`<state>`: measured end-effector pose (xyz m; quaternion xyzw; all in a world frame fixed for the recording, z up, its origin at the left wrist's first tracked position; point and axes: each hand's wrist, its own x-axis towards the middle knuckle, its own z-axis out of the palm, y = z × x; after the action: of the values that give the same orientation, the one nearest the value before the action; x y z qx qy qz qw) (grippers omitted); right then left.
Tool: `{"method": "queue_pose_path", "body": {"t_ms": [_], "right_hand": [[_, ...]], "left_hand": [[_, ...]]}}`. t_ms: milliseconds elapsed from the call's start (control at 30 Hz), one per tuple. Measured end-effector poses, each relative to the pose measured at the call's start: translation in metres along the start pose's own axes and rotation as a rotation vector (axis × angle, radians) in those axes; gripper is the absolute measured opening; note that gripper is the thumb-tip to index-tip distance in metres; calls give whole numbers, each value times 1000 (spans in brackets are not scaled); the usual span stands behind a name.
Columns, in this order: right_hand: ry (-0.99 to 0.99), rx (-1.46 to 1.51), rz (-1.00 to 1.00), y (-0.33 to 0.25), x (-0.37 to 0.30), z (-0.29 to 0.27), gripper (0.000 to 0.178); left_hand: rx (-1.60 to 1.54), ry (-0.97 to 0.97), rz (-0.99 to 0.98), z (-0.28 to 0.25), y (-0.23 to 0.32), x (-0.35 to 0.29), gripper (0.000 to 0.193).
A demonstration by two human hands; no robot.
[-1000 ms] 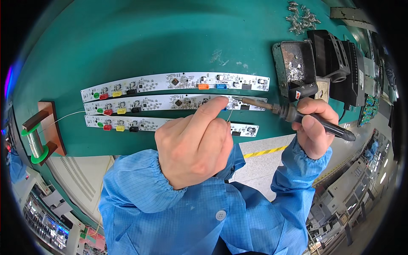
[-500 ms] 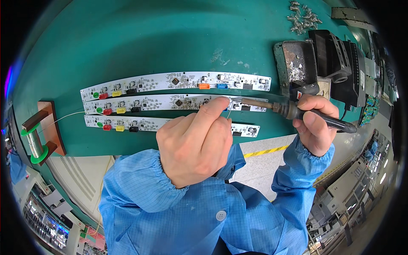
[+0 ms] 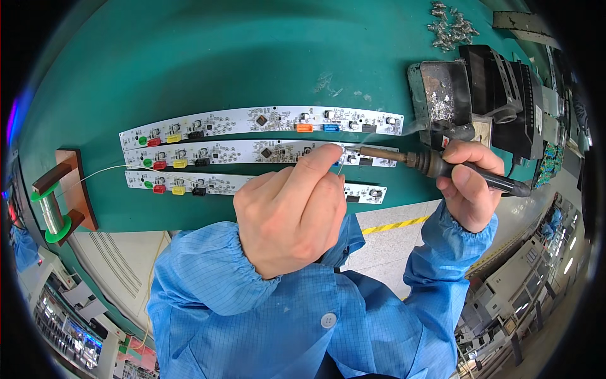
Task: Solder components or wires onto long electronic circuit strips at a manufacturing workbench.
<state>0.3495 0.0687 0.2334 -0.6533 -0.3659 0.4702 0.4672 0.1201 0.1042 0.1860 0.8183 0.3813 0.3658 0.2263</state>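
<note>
Three long curved white circuit boards lie side by side: a far board [image 3: 233, 120], a middle board [image 3: 243, 151] and a near board [image 3: 230, 184]. My left hand [image 3: 287, 211] is closed over the near and middle boards, its index fingertip down at the middle one. It pinches thin solder wire [image 3: 341, 168], whose end shows by the fingertips; the fingers hide the rest of the grip. Pen-like in my right hand [image 3: 470, 183] is a soldering iron [image 3: 429, 163], its tip at the middle board just right of my left index finger. Thin smoke rises there.
At the left, a solder spool [image 3: 50, 213] sits on a wooden stand [image 3: 79, 189], its wire running to the boards. Right of the boards are a metal tray [image 3: 449, 95] with solder scraps and a black soldering station [image 3: 521, 114]. Metal connectors [image 3: 449, 28] lie beyond.
Smoke now drifts from the iron's tip toward the tray, more visible than before. Both hands and the iron have barely moved; the boards have shifted very slightly, if at all.
</note>
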Motion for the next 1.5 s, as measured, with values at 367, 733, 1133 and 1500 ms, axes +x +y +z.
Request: {"method": "queue_pose_path", "body": {"t_ms": [367,733,1133,1500], "right_hand": [[-91,-25,-25,5,-2,-9,26],[-38,118,-169,13,-11,-16,27],[441,-588,-722,81,-54,-10,41],[125,53,-193,-2,-2,-2,29]], "left_hand": [[5,-23,-8,-3,2,1,16],[-2,-15,-4,-2,3,1,17],[33,36,50,-3,0,0,11],[-48,64,-10,-13,-5,18,14]]}}
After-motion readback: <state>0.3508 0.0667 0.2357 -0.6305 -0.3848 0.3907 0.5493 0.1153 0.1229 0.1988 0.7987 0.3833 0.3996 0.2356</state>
